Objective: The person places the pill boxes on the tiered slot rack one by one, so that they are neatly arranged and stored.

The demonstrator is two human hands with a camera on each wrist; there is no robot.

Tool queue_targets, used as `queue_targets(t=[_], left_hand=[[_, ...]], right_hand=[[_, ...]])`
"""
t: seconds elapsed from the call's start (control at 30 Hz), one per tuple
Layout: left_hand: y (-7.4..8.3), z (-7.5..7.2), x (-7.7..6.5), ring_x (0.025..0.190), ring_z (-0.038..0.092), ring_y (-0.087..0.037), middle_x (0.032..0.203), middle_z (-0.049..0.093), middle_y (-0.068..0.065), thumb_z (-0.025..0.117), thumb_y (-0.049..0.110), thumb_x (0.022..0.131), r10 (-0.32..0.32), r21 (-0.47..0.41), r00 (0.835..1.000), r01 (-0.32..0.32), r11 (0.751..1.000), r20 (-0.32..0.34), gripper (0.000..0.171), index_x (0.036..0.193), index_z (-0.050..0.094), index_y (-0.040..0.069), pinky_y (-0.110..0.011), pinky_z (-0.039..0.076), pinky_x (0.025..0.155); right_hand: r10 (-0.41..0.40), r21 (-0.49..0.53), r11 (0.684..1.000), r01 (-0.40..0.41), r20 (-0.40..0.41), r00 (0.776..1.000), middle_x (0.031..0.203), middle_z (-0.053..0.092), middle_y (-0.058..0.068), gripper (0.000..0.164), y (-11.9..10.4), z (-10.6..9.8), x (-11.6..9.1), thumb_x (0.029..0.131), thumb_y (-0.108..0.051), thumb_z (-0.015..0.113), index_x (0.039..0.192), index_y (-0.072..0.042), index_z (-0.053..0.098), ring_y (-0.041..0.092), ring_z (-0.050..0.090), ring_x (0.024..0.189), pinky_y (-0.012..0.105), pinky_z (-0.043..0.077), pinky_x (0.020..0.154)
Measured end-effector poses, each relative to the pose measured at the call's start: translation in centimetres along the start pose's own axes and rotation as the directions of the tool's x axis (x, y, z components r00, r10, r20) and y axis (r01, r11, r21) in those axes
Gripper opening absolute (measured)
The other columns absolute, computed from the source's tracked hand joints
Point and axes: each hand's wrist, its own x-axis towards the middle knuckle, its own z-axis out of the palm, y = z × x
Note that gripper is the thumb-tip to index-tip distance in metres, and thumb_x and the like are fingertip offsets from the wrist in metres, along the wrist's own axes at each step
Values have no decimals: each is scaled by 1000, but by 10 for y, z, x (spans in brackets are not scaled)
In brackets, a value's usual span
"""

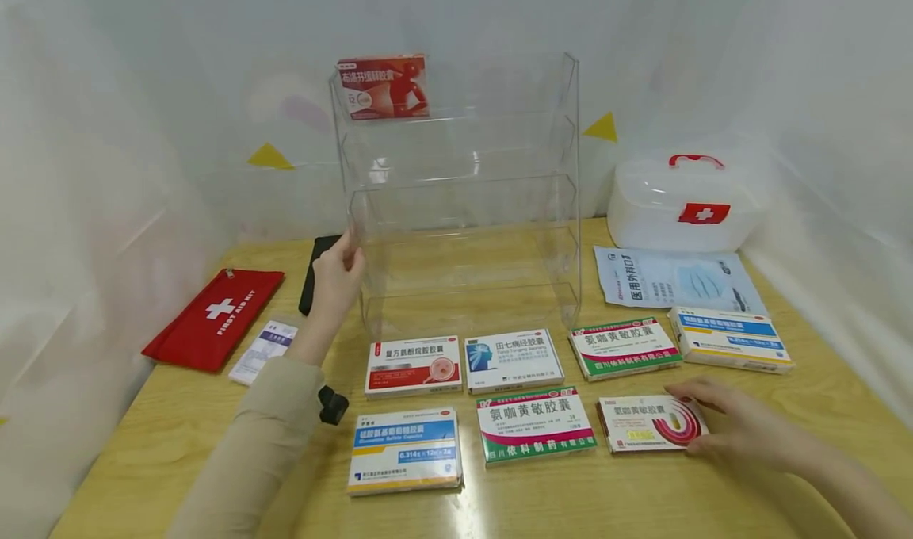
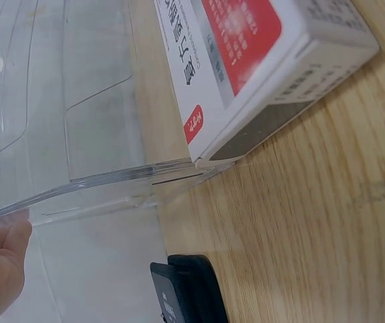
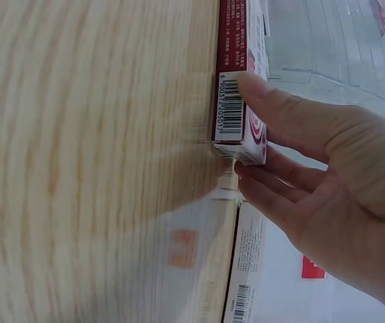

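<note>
A clear acrylic display rack with several tiers stands at the back of the table. My left hand pinches its left side edge between thumb and fingers, and the left wrist view shows that hand at the panel's rim. At the front right, my right hand holds the right end of a white and maroon capsule box. The right wrist view shows the thumb on its near corner, by the barcode, and the fingers at the end face. A red ibuprofen box stands at the left of the top tier.
Two rows of medicine boxes lie before the rack, among them a red and white box and a green-banded box. A red first aid pouch lies left. At right are a mask packet and a white first aid case.
</note>
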Motion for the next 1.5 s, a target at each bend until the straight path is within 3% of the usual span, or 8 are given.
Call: queue_targets(t=[0.2, 0.37, 0.57, 0.83, 0.93, 1.07, 1.27, 1.5], left_hand=[[2, 1, 1, 67, 60, -27, 109, 66, -24, 48, 5, 93, -31, -12, 999, 31, 999, 26, 44, 138, 49, 8, -15, 37, 47], [4, 0, 3, 68, 61, -27, 108, 67, -24, 48, 4, 93, -22, -6, 1000, 22, 1000, 21, 44, 137, 49, 8, -14, 38, 49], [7, 1, 7, 55, 49, -20, 100, 69, -24, 48, 5, 94, -9, 2, 1000, 9, 1000, 19, 43, 136, 51, 9, -18, 34, 44], [6, 1, 6, 49, 44, -16, 96, 70, -24, 48, 4, 93, -9, 4, 1000, 9, 1000, 23, 45, 138, 49, 9, -19, 32, 42], [4, 1, 7, 47, 42, -14, 95, 70, -23, 48, 5, 93, -6, 7, 1000, 6, 1000, 16, 45, 138, 49, 9, -20, 31, 41], [3, 1, 8, 54, 49, -18, 102, 69, -24, 47, 4, 93, -1, 5, 1000, 1, 1000, 12, 44, 137, 49, 7, -17, 34, 45], [2, 0, 7, 66, 59, -26, 110, 66, -24, 47, 6, 94, -26, 6, 999, 26, 1000, 23, 44, 138, 48, 8, -15, 36, 48], [2, 0, 3, 69, 61, -28, 108, 67, -25, 48, 7, 95, -53, 21, 998, 52, 998, 31, 45, 139, 44, 5, -15, 37, 51]], right_hand=[[-41, -63, 997, 39, -35, 999, 106, 53, -5, 65, -4, -3, 0, 54, -21, 88, 112, -8, 62, -13, 42, 99, -1, 27, 84], [-64, 54, 996, 66, -38, 997, 110, 53, -13, 65, -4, -3, 1, 55, -10, 87, 113, -7, 57, -15, 42, 103, -2, 31, 86], [-83, 196, 976, 96, -75, 994, 111, 58, -21, 55, -1, -6, 1, 62, 6, 79, 113, -1, 59, -10, 50, 95, 4, 39, 79], [116, 400, 908, -126, 50, 992, 111, 63, -24, 35, -1, -21, -9, 82, 7, 63, 116, 0, 63, -11, 57, 99, 11, 47, 73], [168, 408, 897, -169, 39, 985, 109, 66, -21, 32, -4, -26, -10, 83, 7, 62, 114, 0, 64, -8, 60, 94, 15, 49, 70], [244, 398, 887, -232, 22, 970, 106, 67, -21, 29, -10, -33, -10, 84, 4, 63, 113, 1, 65, -5, 63, 88, 17, 50, 68], [290, 383, 884, -268, 1, 957, 104, 67, -20, 28, -12, -39, -14, 85, 3, 63, 112, 0, 65, -3, 63, 85, 18, 50, 67], [380, 397, 859, -323, -70, 923, 104, 66, -22, 28, -12, -52, -24, 86, 5, 60, 114, -1, 65, -5, 63, 86, 14, 49, 68]])
